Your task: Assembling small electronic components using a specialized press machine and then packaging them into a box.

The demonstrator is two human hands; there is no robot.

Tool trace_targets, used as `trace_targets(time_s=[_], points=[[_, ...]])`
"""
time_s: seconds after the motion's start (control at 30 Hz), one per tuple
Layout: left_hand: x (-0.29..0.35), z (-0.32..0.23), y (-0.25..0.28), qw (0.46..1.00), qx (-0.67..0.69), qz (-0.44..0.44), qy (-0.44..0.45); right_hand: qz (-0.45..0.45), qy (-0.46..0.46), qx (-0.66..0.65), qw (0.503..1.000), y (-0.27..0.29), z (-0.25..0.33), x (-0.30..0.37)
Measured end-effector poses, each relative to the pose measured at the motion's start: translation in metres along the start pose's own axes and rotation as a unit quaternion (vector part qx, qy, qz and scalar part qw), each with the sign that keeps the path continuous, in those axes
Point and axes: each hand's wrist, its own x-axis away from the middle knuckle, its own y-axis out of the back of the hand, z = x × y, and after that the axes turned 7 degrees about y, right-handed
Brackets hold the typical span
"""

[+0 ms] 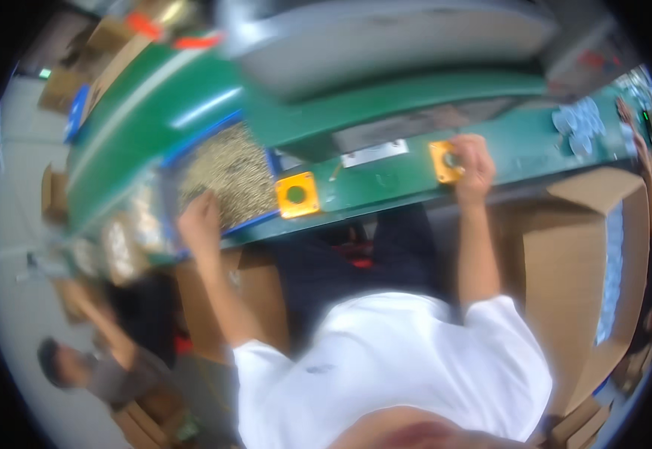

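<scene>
My left hand reaches into a blue-rimmed tray at the left, its fingers drawn together over a heap of small brass-coloured parts. Blur hides whatever is between those fingertips. To the right, my right hand is closed at the right side of a yellow-orange square plate with a round hole. Its fingertips meet near the plate's upper corner, and I cannot make out what they pinch. A second yellow-orange square plate lies beside the tray, near the bench's front edge.
A white metal strip lies on the green bench under a raised shelf. Light-blue round pieces sit farther right. An open cardboard box stands at my right, another carton below the tray. Co-workers are at both sides.
</scene>
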Motion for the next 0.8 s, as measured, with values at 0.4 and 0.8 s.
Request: trace_targets(time_s=[0.4,0.8], points=[[-0.044,-0.195,0.007,0.944,0.262,0.122,-0.160,-0.001,0.025,0.011,1.000,0.007,0.001,-0.002],[-0.088,-0.240,-0.034,0.932,0.172,0.276,-0.158,-0.001,0.019,-0.007,1.000,0.005,0.001,-0.002]])
